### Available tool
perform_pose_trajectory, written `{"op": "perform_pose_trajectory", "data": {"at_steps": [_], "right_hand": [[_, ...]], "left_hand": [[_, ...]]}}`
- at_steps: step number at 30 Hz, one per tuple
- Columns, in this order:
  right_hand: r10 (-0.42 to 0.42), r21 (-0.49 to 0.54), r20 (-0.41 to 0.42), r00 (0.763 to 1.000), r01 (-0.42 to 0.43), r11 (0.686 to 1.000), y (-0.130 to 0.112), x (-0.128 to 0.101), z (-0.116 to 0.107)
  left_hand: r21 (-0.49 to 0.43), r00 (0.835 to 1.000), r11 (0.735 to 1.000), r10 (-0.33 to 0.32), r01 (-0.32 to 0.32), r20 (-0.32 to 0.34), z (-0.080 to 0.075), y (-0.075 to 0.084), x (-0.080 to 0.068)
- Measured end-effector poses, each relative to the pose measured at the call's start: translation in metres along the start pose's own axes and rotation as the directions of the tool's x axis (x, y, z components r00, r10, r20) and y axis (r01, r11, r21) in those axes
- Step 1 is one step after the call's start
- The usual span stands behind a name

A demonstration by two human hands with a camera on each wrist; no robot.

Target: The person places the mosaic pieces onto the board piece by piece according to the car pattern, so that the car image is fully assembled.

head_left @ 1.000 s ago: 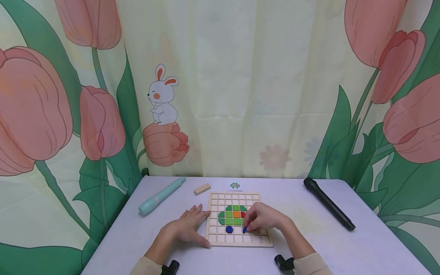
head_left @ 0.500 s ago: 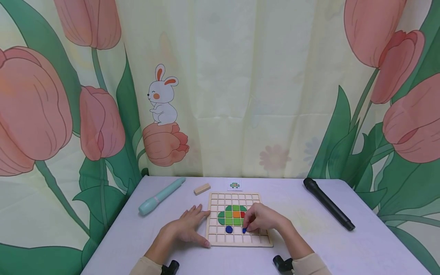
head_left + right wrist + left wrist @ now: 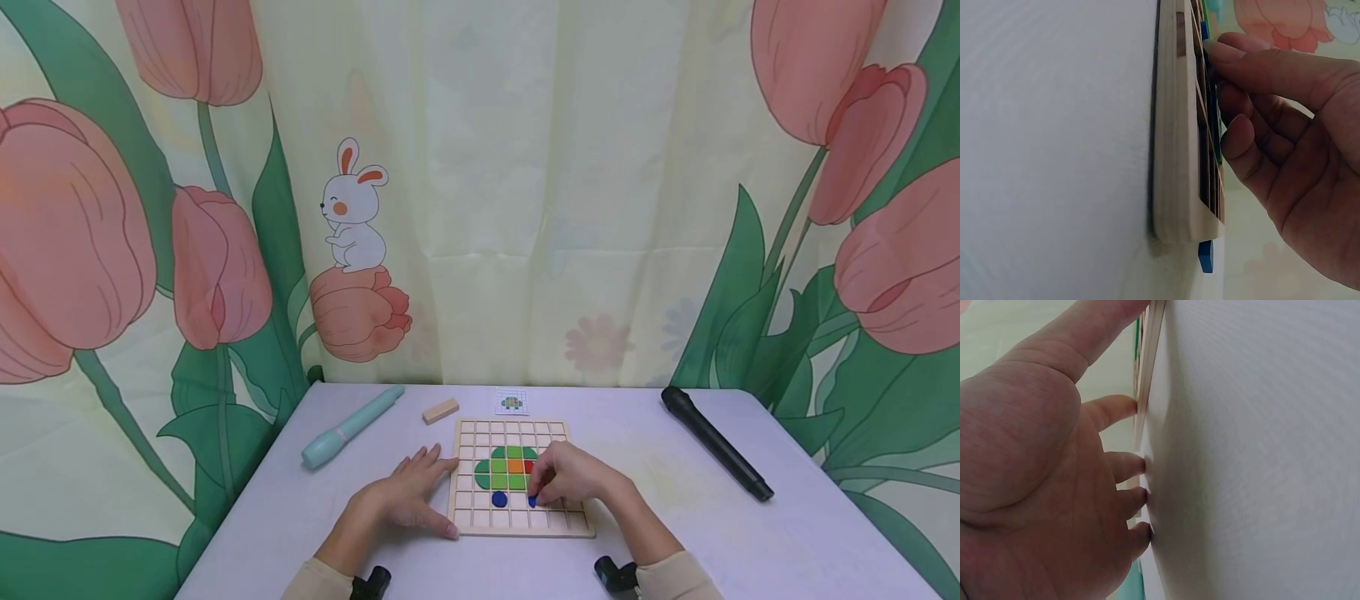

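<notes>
A wooden grid board (image 3: 525,535) lies on the table with green, orange and red tiles (image 3: 515,468) in its middle cells. My left hand (image 3: 408,498) lies with fingers spread at its left side; the thumb and index finger touch the board's edge. The right hand (image 3: 573,477) pinches a small blue tile (image 3: 532,501) between thumb and index finger, at a cell below the red tile. In the right wrist view that blue tile (image 3: 1204,30) shows just past the fingertips. A round blue tile (image 3: 499,499) sits in a cell to its left. My right hand hides the board's right part.
A card with a coloured pattern (image 3: 512,402) lies behind the board, and a small wooden block (image 3: 440,411) left of it. A teal stick-shaped object (image 3: 352,425) lies at the left, a black one (image 3: 716,442) at the right. A printed curtain (image 3: 487,208) hangs behind the table.
The blue tile in my right hand has shifted slightly and less of it shows below the fingertips. My left hand has stayed in place.
</notes>
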State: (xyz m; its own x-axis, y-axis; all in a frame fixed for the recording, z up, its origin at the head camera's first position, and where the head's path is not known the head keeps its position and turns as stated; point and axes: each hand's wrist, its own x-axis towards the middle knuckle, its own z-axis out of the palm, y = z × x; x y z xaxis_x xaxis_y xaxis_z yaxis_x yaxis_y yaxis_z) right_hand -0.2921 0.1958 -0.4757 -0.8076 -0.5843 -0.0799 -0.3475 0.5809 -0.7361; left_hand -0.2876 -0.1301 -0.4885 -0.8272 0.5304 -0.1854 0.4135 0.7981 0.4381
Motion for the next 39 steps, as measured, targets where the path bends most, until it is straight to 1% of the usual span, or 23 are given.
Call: {"op": "perform_pose_trajectory", "data": {"at_steps": [6, 13, 17, 22, 30, 39], "right_hand": [[0.003, -0.013, -0.019, 1.000, -0.003, 1.000, 0.001, -0.002, -0.006], [0.039, -0.004, -0.100, 0.994, -0.039, 0.999, 0.005, -0.011, -0.024], [0.046, -0.028, -0.142, 0.989, -0.051, 0.998, 0.010, -0.016, -0.033], [0.074, -0.028, -0.182, 0.980, -0.081, 0.996, 0.016, -0.023, -0.041], [0.101, -0.032, -0.185, 0.978, -0.109, 0.994, 0.029, -0.033, -0.053], [0.165, -0.015, -0.188, 0.968, -0.170, 0.985, 0.032, -0.039, -0.057]], "left_hand": [[-0.008, 1.000, 1.000, -0.005, 0.005, 0.001, 0.000, 0.002, -0.001], [-0.006, 1.000, 1.000, -0.002, 0.002, 0.000, 0.000, 0.001, 0.000], [-0.014, 1.000, 1.000, 0.000, 0.000, 0.003, 0.001, 0.000, 0.001], [-0.016, 1.000, 1.000, 0.004, -0.004, 0.001, 0.002, -0.001, 0.002], [-0.013, 1.000, 1.000, 0.010, -0.010, -0.001, 0.002, -0.002, 0.001], [-0.011, 1.000, 1.000, 0.006, -0.006, 0.000, 0.001, -0.001, 0.000]]}}
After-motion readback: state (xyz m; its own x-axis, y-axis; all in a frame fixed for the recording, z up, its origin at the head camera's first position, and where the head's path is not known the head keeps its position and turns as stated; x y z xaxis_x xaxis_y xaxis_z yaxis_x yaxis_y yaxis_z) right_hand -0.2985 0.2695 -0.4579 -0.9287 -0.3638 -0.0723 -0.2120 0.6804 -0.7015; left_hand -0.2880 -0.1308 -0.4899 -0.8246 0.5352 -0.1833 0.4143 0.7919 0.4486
